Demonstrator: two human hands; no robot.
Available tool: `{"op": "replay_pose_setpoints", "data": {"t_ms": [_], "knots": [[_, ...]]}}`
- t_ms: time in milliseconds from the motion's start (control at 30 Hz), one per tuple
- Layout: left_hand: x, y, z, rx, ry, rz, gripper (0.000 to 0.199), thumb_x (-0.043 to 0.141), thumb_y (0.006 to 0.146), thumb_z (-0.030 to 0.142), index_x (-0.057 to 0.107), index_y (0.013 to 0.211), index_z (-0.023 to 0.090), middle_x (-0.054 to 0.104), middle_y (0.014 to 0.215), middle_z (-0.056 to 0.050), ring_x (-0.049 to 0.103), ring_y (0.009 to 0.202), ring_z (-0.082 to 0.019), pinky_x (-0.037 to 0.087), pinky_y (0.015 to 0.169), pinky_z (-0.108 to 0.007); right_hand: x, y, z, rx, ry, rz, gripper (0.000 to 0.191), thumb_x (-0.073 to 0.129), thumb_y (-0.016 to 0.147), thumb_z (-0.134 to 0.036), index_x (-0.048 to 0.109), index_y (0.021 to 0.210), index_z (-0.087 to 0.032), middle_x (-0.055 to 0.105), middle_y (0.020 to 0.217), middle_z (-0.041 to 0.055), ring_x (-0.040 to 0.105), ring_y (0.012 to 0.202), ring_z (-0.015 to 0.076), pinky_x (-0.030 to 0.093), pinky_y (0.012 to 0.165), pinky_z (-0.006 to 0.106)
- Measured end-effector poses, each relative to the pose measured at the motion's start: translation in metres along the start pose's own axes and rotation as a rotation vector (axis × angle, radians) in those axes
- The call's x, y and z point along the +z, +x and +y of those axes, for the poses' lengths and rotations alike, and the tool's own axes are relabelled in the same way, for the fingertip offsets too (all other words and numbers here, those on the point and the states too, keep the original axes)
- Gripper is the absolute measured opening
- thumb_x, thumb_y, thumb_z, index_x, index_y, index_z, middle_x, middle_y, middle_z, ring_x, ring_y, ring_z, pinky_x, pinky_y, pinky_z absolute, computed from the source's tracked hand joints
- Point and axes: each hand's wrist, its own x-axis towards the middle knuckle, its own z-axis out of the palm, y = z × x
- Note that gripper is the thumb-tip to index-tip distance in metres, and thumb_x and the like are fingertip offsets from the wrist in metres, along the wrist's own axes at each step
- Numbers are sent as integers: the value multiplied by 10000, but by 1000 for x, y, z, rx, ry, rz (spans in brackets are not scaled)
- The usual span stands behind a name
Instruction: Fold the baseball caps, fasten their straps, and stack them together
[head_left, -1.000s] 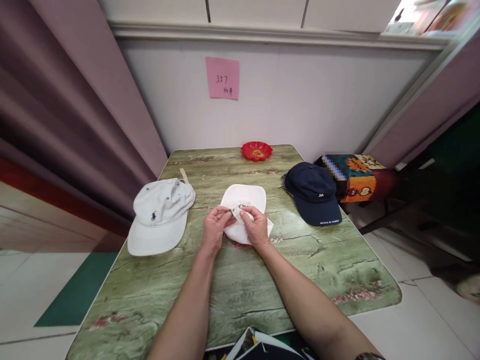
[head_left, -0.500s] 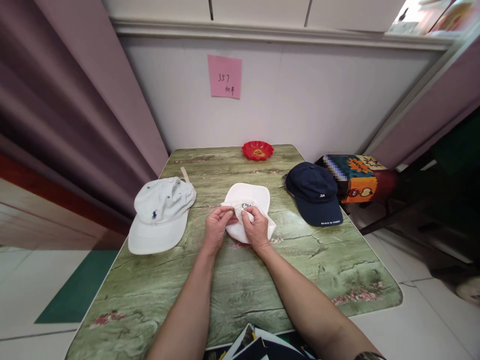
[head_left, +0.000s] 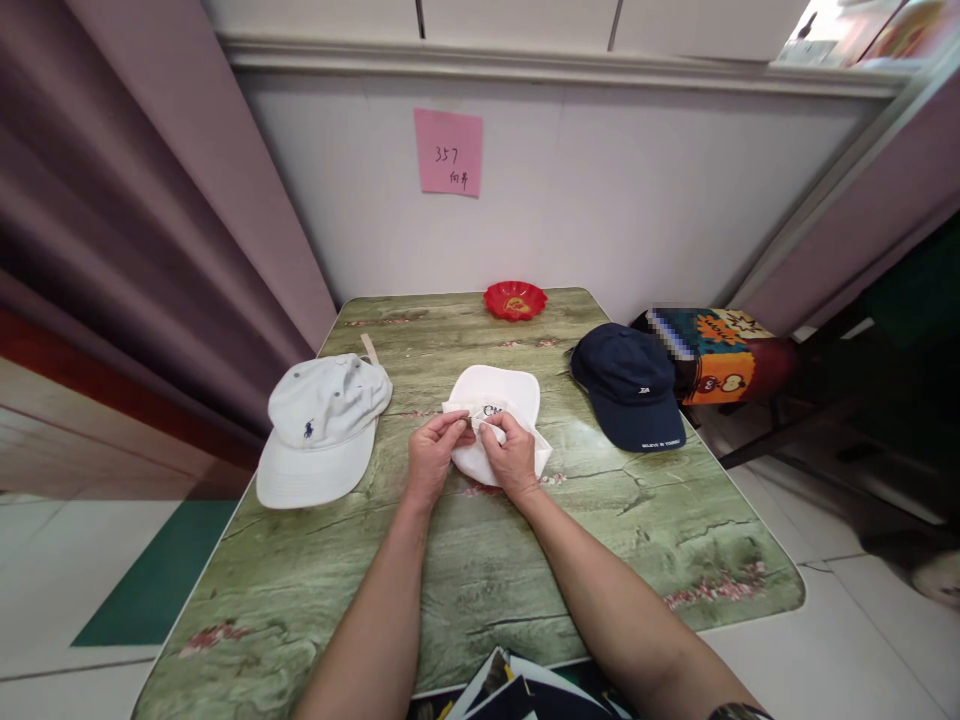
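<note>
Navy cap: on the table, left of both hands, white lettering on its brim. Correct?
One fix: the head view shows the navy cap right of both the left hand and the right hand. It is on the table, white lettering on its brim.

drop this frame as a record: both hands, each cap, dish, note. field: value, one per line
left hand: fingers pinched at center cap, exact part hidden
right hand: fingers pinched at same cap
center cap: white, lettering partly covered, brim on far side
left cap: pale, small dark emblem, brim on near side
right cap: navy, white lettering on brim
dish: red, near far edge of table
note: pink, handwritten "357"
</note>
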Motion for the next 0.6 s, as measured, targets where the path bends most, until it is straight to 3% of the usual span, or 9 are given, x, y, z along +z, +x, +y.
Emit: {"op": "replay_pose_setpoints", "data": {"t_ms": [600], "knots": [[-1, 0, 1, 32, 97, -5, 288, 761, 717, 333, 745, 937, 149, 745, 804, -56, 683, 658, -154, 552, 693, -273, 0, -1, 1, -32, 10, -21, 163, 564, 856, -344, 663, 814, -221, 698, 744, 0, 638, 660, 175, 463, 661, 269]]}}
